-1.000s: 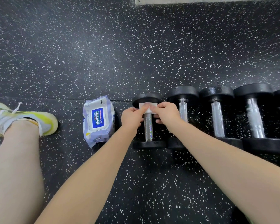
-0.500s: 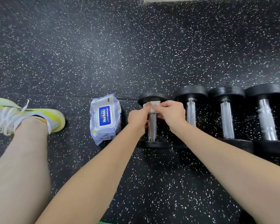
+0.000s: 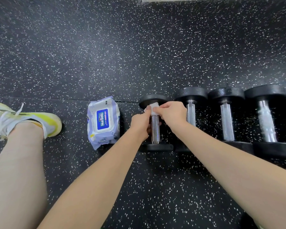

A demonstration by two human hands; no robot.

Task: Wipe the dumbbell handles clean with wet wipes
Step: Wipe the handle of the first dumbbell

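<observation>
A white wipe (image 3: pixel 153 108) is held against the far end of the handle (image 3: pixel 155 129) of the leftmost dumbbell (image 3: pixel 155 123), just below its far weight head. The wipe is pinched by the left hand (image 3: pixel 141 123) with the thumb up along its left edge, and by the right hand (image 3: pixel 171 115) with fingers curled over its right side. Both hands are closed on the wipe, which is wrapped partly round the metal bar; the lower part of the bar is left bare and shiny.

The dumbbell is laid on the floor (image 3: pixel 139 47), a dark rubber surface with white specks, with its handle running away from the viewer. It is the first in a row; three more dumbbells (image 3: pixel 226 119) are lined up just beside it to the right, side by side, and the edge of another is cut off by the frame.

A pack of wipes (image 3: pixel 103 121) is placed on the floor near the left of the dumbbell, lid shut, label up. Farther left, a leg and a white and yellow shoe (image 3: pixel 23 119) are seen.
</observation>
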